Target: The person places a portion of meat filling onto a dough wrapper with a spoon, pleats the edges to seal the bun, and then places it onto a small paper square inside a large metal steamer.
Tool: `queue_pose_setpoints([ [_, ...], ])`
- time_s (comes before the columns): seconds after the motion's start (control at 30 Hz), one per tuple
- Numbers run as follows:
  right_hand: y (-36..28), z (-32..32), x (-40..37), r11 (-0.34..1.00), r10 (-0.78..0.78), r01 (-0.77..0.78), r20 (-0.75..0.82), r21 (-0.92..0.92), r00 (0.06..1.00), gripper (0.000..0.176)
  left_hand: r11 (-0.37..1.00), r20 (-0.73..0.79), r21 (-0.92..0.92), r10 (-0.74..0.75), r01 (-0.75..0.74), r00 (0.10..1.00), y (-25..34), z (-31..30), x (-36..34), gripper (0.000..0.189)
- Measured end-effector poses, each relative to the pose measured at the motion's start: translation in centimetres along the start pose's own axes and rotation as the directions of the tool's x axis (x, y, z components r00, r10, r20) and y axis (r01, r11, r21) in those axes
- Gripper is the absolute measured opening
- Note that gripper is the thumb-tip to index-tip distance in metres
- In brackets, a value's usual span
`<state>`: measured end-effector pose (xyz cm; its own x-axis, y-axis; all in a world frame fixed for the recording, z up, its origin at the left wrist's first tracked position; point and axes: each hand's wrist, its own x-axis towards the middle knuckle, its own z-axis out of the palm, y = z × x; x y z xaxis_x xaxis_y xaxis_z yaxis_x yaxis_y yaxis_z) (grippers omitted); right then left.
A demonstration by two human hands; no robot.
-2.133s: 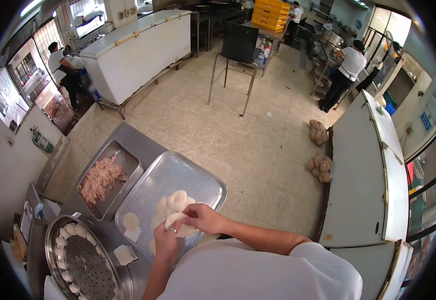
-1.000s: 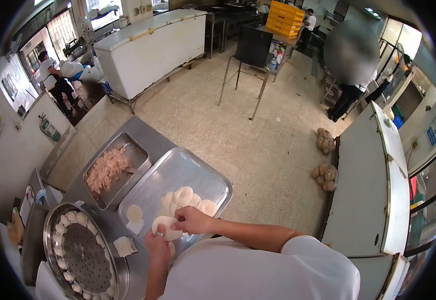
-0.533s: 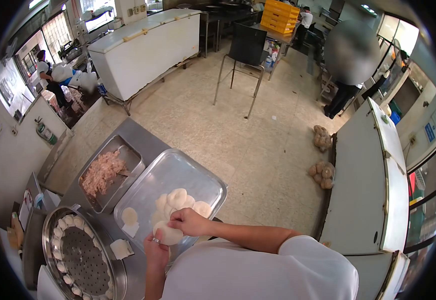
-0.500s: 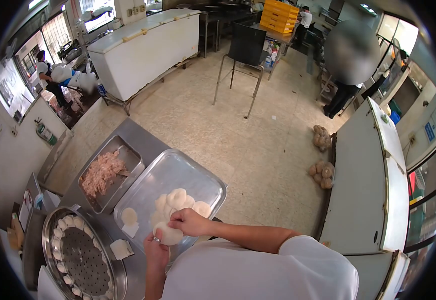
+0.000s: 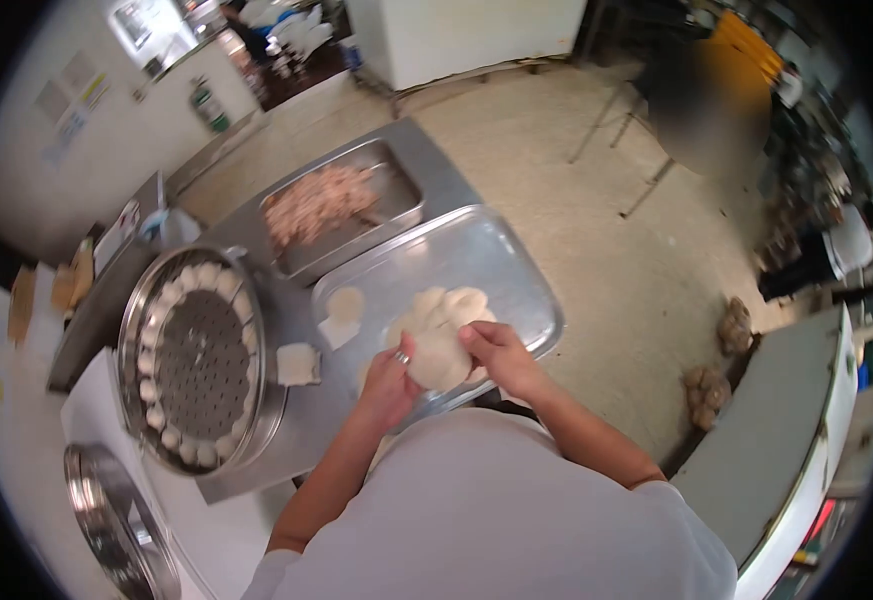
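Between my two hands, above the metal tray (image 5: 426, 250), is a round, flat dough wrapper (image 5: 440, 362). My left hand (image 5: 390, 384), wearing a ring, grips its left edge. Thumb and fingers of my right hand (image 5: 499, 356) pinch the right edge. More pale dough rounds (image 5: 466, 303) lie overlapped on the tray just beyond my hands. A single dough round (image 5: 345, 304) rests near the tray's left side beside a small white square of paper (image 5: 338, 333). Behind the tray, a deep steel pan (image 5: 394, 180) contains pink minced filling (image 5: 316, 203).
On the left, a round perforated steamer tray (image 5: 201, 345) has white dumplings (image 5: 149, 390) around its rim. A stack of white paper squares (image 5: 299, 364) lies beside it. A steel lid (image 5: 106, 510) is lower left. Bags (image 5: 706, 395) sit by the white freezer (image 5: 776, 440) at right.
My view has swung left and down, bringing the steamer and lid further into sight. Both hands still hold the wrapper, and my right hand has shifted from its upper edge to its right edge.
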<state>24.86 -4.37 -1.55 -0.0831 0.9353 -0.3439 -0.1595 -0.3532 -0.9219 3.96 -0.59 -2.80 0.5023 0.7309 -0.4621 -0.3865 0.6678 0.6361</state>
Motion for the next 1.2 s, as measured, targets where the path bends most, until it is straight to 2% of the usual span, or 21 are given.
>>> queue_pose_setpoints([
  [0.07, -0.1, 0.0, 0.3, 0.999, -0.040, 0.041, 0.085, -0.009, 0.996, 0.022, 1.000, 0.039, -0.016, -0.009, 0.009, 0.999, 0.0, -0.9, 0.1, 0.053],
  [0.1, 0.2, 0.2, 0.6, 0.999, -0.037, 0.036, 0.094, 0.010, 0.995, 0.019, 0.995, 0.063, 0.101, 0.018, -0.025, 0.998, -0.1, -1.3, 0.1, 0.046],
  [0.2, 0.4, 1.0, 1.2, 0.996, -0.062, 0.055, 0.114, 0.068, 0.992, 0.018, 0.984, -0.001, 0.150, 0.098, -0.096, 0.995, -0.5, -1.7, -0.4, 0.038],
  [0.3, -0.1, 2.1, 2.0, 0.997, -0.045, 0.034, 0.145, 0.075, 0.988, 0.016, 0.986, -0.033, 0.129, 0.111, -0.106, 0.993, -0.4, -2.6, -1.0, 0.037],
  [0.4, -0.1, 2.6, 3.3, 0.995, 0.098, -0.098, 0.169, -0.004, 0.981, 0.015, 0.964, -0.059, 0.248, 0.113, -0.095, 0.992, -0.2, -3.6, -1.4, 0.038],
  [0.5, 0.6, 3.3, 4.6, 0.986, 0.108, -0.080, 0.197, -0.149, 0.974, 0.018, 0.982, -0.059, 0.159, 0.114, -0.104, 0.992, -0.4, -4.5, -1.9, 0.037],
  [0.6, -0.1, 3.4, 6.2, 0.972, 0.071, -0.009, 0.258, -0.235, 0.963, 0.022, 0.993, -0.216, 0.074, 0.102, -0.088, 0.971, -0.6, -5.2, -2.0, 0.036],
  [0.67, -2.1, 3.1, 8.2, 0.919, -0.058, 0.133, 0.206, -0.371, 0.977, 0.022, 0.994, -0.238, 0.057, 0.108, -0.097, 0.965, 0.0, -5.2, -2.8, 0.036],
  [0.8, -7.8, 2.8, 14.8, 0.684, -0.342, 0.339, 0.126, -0.646, 0.931, 0.024, 0.990, -0.344, 0.134, 0.083, -0.039, 0.935, 0.5, -6.1, -3.5, 0.037],
  [0.87, -9.6, 3.1, 18.8, 0.493, -0.440, 0.444, 0.226, -0.748, 0.869, 0.027, 0.993, -0.367, 0.090, 0.105, -0.077, 0.924, -0.2, -6.8, -3.3, 0.040],
  [0.97, -9.9, 4.3, 22.2, 0.012, -0.380, 0.425, 0.389, -0.905, 0.839, 0.025, 0.995, -0.377, -0.014, 0.083, -0.096, 0.923, -1.2, -7.8, -3.1, 0.044],
  [1.07, -7.4, 4.3, 27.2, -0.227, -0.123, 0.358, 0.391, -0.906, 0.912, 0.025, 0.981, -0.357, -0.167, 0.029, -0.095, 0.934, -1.2, -8.1, -3.3, 0.046],
  [1.2, -8.3, 5.8, 30.1, -0.297, 0.009, 0.348, 0.361, -0.889, 0.932, 0.022, 0.926, -0.265, -0.365, -0.005, -0.095, 0.964, -0.8, -8.8, -3.9, 0.049],
])
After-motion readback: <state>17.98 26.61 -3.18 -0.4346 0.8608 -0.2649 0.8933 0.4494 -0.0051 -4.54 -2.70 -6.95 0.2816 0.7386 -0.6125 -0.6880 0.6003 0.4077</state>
